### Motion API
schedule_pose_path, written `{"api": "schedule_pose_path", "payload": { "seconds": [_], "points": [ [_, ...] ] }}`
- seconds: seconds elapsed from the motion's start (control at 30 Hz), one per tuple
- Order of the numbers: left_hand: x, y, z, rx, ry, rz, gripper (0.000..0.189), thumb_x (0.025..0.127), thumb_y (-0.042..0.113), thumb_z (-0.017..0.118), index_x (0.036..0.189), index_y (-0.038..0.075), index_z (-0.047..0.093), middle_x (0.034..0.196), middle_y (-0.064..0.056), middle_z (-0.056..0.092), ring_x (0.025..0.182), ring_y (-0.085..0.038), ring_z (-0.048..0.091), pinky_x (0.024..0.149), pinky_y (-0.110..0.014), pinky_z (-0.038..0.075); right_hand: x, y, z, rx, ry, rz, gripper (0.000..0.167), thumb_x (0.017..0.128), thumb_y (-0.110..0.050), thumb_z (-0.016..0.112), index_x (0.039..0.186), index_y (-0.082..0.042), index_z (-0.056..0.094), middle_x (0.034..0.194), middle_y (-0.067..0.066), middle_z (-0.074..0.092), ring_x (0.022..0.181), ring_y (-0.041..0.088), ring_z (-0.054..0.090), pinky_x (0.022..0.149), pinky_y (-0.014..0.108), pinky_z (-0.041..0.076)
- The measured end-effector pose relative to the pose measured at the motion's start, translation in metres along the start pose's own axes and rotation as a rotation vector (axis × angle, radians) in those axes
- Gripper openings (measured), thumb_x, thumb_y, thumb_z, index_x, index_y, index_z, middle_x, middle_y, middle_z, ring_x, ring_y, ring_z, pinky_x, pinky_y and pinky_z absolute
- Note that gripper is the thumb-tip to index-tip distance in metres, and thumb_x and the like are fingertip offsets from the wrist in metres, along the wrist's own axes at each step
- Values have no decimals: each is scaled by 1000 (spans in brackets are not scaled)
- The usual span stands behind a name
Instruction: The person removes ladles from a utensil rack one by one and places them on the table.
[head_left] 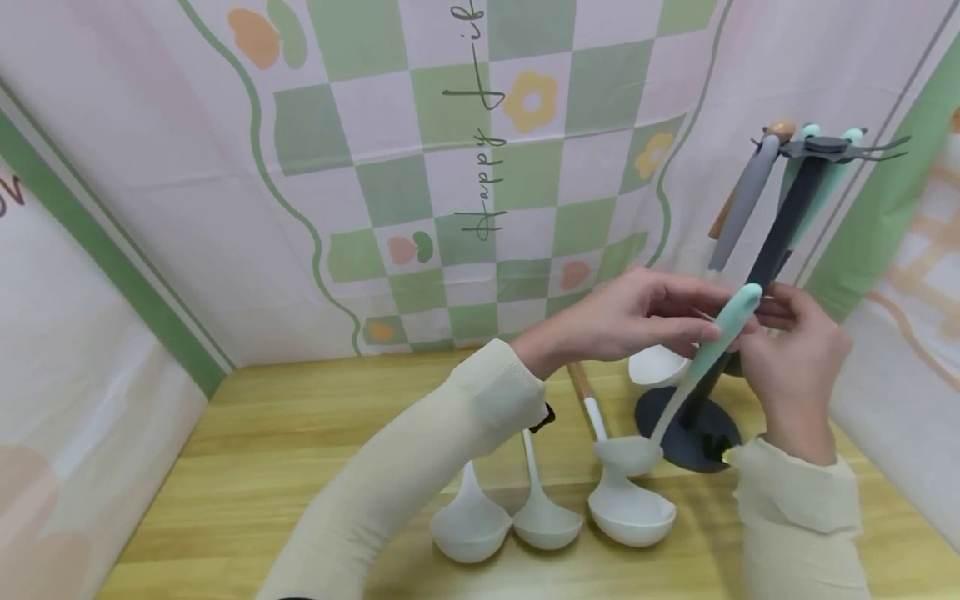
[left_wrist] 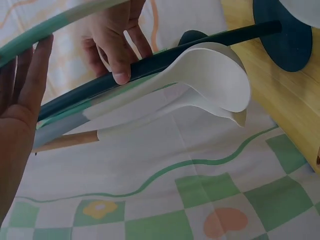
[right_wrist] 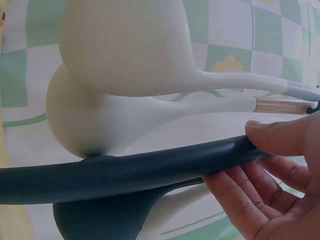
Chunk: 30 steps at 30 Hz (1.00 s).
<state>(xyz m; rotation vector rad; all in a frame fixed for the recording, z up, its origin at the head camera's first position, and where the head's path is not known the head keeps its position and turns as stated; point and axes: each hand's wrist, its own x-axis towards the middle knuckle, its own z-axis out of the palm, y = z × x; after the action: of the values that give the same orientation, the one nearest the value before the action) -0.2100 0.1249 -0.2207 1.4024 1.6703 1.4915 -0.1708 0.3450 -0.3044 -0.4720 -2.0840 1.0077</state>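
Note:
My left hand [head_left: 637, 317] pinches the mint-green handle of a ladle [head_left: 731, 321]. That ladle slants down to the left, its pale bowl low over the table and in front of the rack's base. With thumb and fingers my right hand [right_wrist: 270, 175] grips the dark pole of a utensil rack [right_wrist: 125, 175]. The rack [head_left: 795, 200] leans in the head view, its round base on the table. From its top hang several utensils, among them a grey-handled white ladle [left_wrist: 215, 75] and a wooden-handled one [right_wrist: 75, 115].
On the wooden table [head_left: 300, 433] a white ladle [head_left: 471, 529], a greyish ladle [head_left: 547, 525] and another white ladle [head_left: 632, 517] lie side by side at the front. A checkered cloth [head_left: 465, 167] hangs behind, and more cloth stands at both sides.

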Motion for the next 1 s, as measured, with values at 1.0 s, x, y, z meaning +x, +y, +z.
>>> {"api": "schedule_pose_path", "payload": {
  "seconds": [1.0],
  "points": [
    [-157,-1,-73,12,1000,-28,29,94,7,79,121,-3,74,97,2,77,87,-11,76,68,-32,68,-2,-4,2,67,-15,51,46,95,-20,74,137,-2,68,81,-40,50,78,-21,53,76,1,41]
  ]
}}
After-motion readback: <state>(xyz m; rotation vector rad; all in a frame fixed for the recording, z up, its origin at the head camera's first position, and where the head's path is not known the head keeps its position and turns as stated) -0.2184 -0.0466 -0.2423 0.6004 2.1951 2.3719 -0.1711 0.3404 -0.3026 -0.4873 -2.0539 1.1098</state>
